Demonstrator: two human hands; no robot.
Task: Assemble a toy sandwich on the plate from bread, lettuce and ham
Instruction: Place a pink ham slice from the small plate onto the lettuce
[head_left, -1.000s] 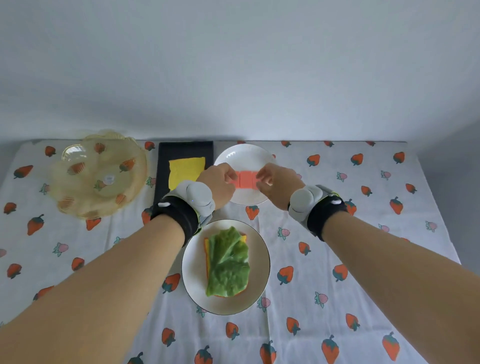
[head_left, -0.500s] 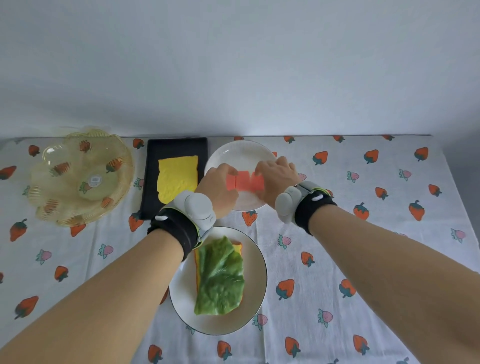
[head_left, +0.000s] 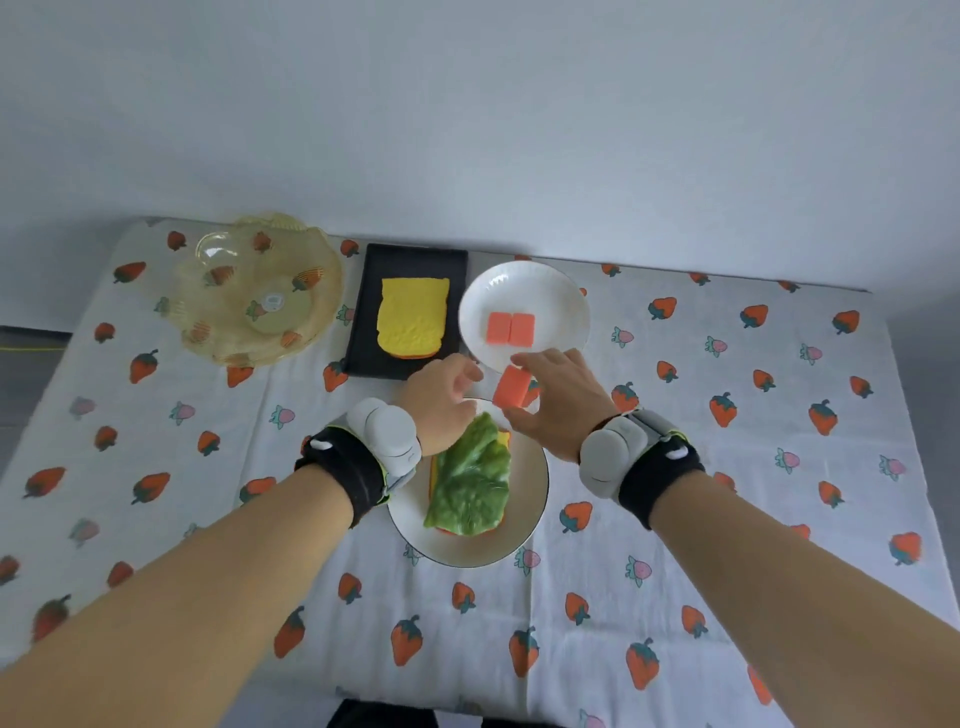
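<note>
A white plate (head_left: 530, 509) near me carries a bread slice with a green lettuce leaf (head_left: 470, 486) on top. My right hand (head_left: 558, 402) grips a pink ham piece (head_left: 511, 388) just above the plate's far edge. My left hand (head_left: 441, 402) hovers beside it over the lettuce, fingers curled loosely, holding nothing that I can see. Further back, a small white plate (head_left: 558, 296) holds two more ham pieces (head_left: 510, 328). A yellow bread slice (head_left: 413, 317) lies on a black tray (head_left: 371, 312).
A clear yellowish glass bowl (head_left: 260, 299) stands at the back left. The strawberry-print cloth (head_left: 727, 467) covers the whole table. A pale wall rises behind the table's far edge. Both wrists wear black bands with grey sensor pods.
Both hands drew back from the small plate toward the near plate. The right hand now carries one ham piece alone; two pieces stay on the small plate. The left hand let go.
</note>
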